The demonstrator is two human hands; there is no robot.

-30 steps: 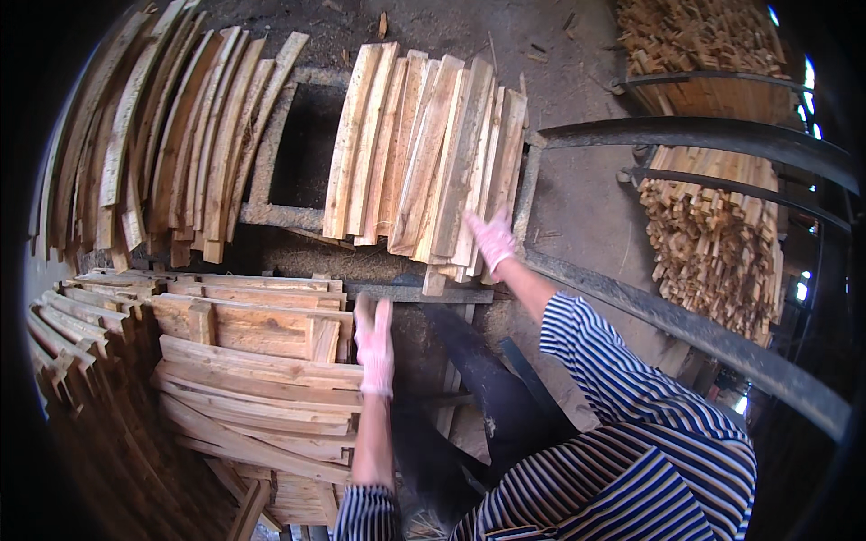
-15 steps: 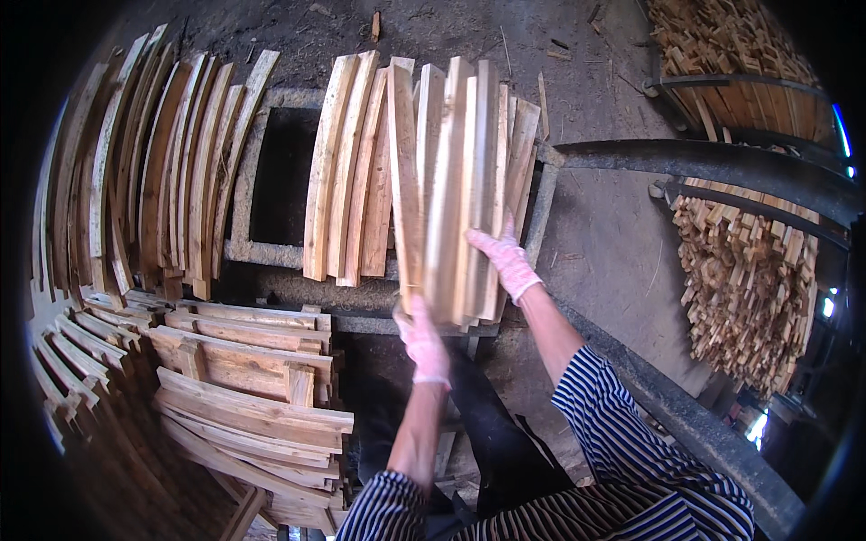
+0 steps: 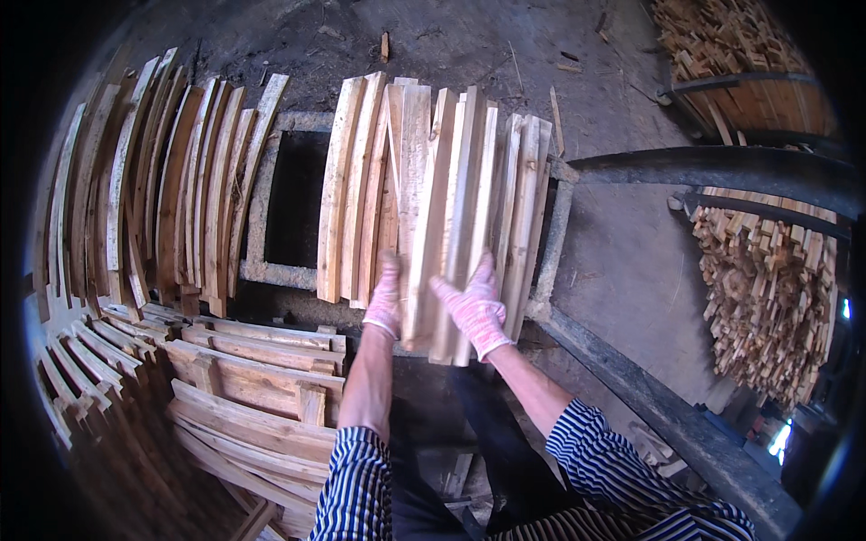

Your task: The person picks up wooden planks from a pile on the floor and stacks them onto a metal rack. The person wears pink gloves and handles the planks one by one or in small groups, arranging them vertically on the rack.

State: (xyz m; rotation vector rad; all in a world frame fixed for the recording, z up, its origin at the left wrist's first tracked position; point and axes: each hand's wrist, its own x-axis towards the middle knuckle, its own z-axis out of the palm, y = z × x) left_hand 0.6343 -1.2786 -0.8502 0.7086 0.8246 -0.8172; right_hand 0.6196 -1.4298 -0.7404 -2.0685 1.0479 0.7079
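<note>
Boards (image 3: 417, 153): one loose batch, laid across the frame (image 3: 287, 274) at 12 o'clock on my feed; near ends uneven, the middle ones reaching furthest toward 6.
Left hand (image 3: 385, 302): gloved, fingers together and pointing to 12, along the left edge of the middle boards; I could not tell whether it pinched one.
Right hand (image 3: 478, 311): gloved, spread over the boards' near ends, thumb toward 10.
Opening (image 3: 296, 198): dark, at 10, between the boards and the upright stack (image 3: 194, 180).
Crosswise stack (image 3: 262, 404): at 8, its edge just beside the left forearm; tight room there.
Floor (image 3: 622, 252): I noted a wide bare strip at 3, short of the pile (image 3: 767, 298).
Beam (image 3: 667, 419): at 4, slanting past the right elbow.
</note>
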